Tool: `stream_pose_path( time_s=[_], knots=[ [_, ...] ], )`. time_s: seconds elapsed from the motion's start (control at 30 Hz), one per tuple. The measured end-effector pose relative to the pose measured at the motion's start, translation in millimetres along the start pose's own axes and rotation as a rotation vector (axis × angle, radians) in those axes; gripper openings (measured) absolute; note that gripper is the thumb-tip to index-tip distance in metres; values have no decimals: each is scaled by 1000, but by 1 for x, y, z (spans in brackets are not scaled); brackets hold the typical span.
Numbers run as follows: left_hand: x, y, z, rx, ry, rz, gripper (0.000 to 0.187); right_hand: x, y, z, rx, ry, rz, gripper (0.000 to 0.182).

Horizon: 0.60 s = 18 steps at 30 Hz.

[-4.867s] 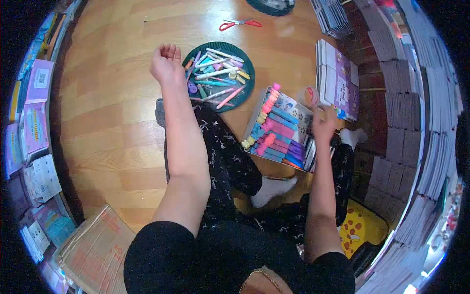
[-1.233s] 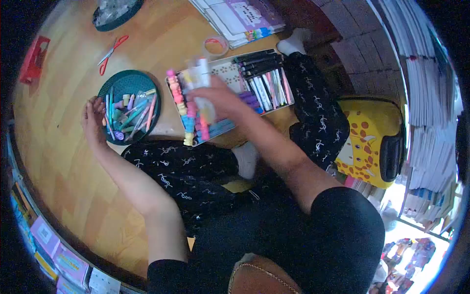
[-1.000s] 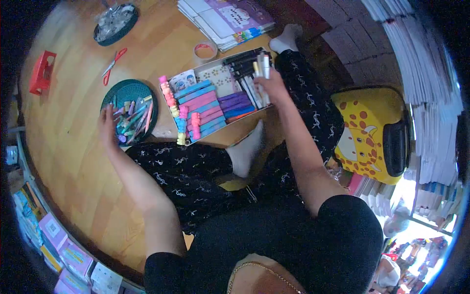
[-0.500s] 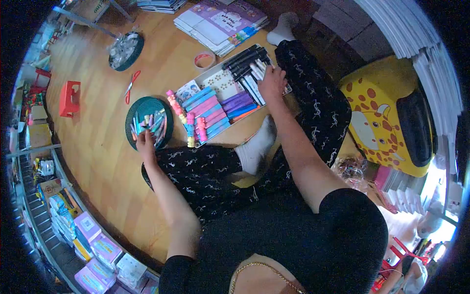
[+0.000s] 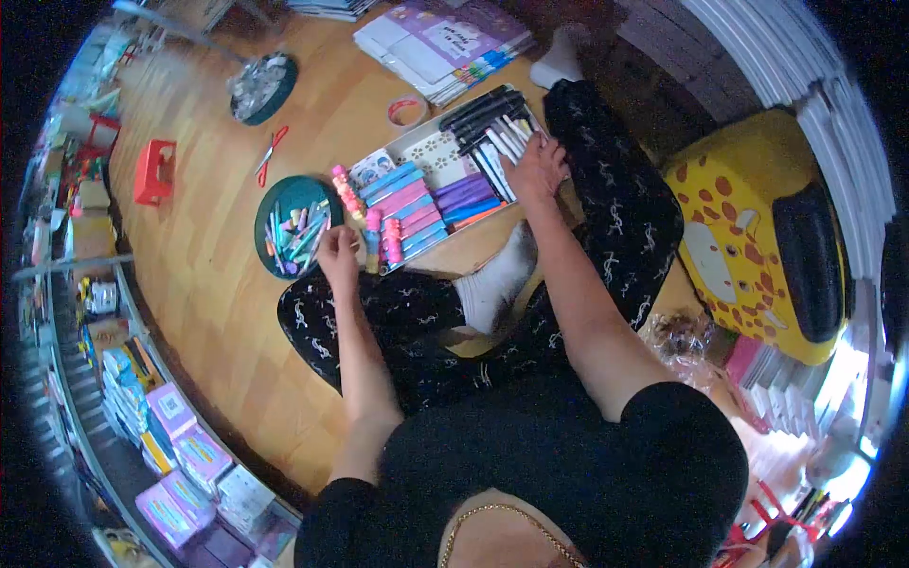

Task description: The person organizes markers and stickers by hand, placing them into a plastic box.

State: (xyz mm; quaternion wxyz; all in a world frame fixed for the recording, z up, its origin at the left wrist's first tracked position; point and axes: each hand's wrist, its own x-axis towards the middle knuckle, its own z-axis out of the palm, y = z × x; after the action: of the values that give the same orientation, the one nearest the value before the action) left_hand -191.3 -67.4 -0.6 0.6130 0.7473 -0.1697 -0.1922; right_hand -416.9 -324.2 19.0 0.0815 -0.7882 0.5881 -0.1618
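My left hand (image 5: 338, 257) hovers by the right rim of a round green basket (image 5: 267, 248), its fingers pinched together. What they hold, if anything, is too small to make out. Loose pastel pens (image 5: 297, 237) lie in the basket. At the right end of a shallow white tray (image 5: 405, 150), my right hand (image 5: 538, 172) has its fingers curled over several white pens (image 5: 507, 138). Black pens (image 5: 481, 114) lie behind these. Purple pens (image 5: 462, 195), blue and pink pens (image 5: 402, 204) and pink figure-topped pens (image 5: 347, 192) fill the nearer part.
Red-handled scissors (image 5: 271, 156), a tape roll (image 5: 407, 112) and a red plastic holder (image 5: 154, 172) lie on the wooden floor. Purple booklets (image 5: 445, 45) are stacked behind the tray. A yellow giraffe-patterned seat (image 5: 748, 237) stands right. My legs frame the tray's near side.
My left hand has moved right, from over the pens in the basket to the gap beside the tray. My right hand stays at the white pens, which lie more fanned out. The view has shifted slightly.
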Motion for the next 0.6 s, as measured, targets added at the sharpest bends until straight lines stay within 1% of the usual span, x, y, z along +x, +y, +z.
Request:
stream_pose_path(
  time_s=[0.1, 0.13, 0.17, 0.2, 0.23, 0.27, 0.33, 0.37, 0.4, 0.43, 0.5, 0.53, 0.6],
  knots=[
    [1, 4, -6, -74, 133, 38, 16, 1, -7, -5, -95, -102, 71, 77],
    [5, 4, -17, -112, 178, 69, 16, 0, -7, -6, -131, -77, 43, 74],
    [9, 6, -34, -110, 168, 46, 16, 0, -7, -8, -123, -64, 21, 73],
    [8, 19, -42, -125, 298, 44, 15, 3, -2, 3, -183, -37, 32, 73],
    [14, 15, -58, -254, 371, 8, 14, 4, -3, 0, -148, 3, 37, 67],
    [19, 11, -73, -384, 434, -23, 13, 6, -5, -4, -134, -7, 5, 67],
    [18, 19, -93, -366, 514, -34, 13, 9, -8, -9, -125, -96, 83, 58],
    [17, 23, -101, -350, 560, -53, 12, 9, -6, -4, -118, -101, 60, 58],
    [18, 20, -109, -352, 581, -49, 12, 8, -3, 4, -133, -47, 35, 57],
    [20, 16, -117, -424, 595, -47, 12, 7, -4, 7, -148, 9, 13, 57],
    [22, 13, -126, -537, 613, -62, 13, 6, -4, 6, -160, 16, -17, 57],
    [27, 9, -131, -543, 625, -64, 13, 4, -5, 4, -178, 22, -32, 57],
    [41, 3, -138, -409, 568, -75, 15, 0, -7, 3, -200, 10, -44, 57]
  ],
)
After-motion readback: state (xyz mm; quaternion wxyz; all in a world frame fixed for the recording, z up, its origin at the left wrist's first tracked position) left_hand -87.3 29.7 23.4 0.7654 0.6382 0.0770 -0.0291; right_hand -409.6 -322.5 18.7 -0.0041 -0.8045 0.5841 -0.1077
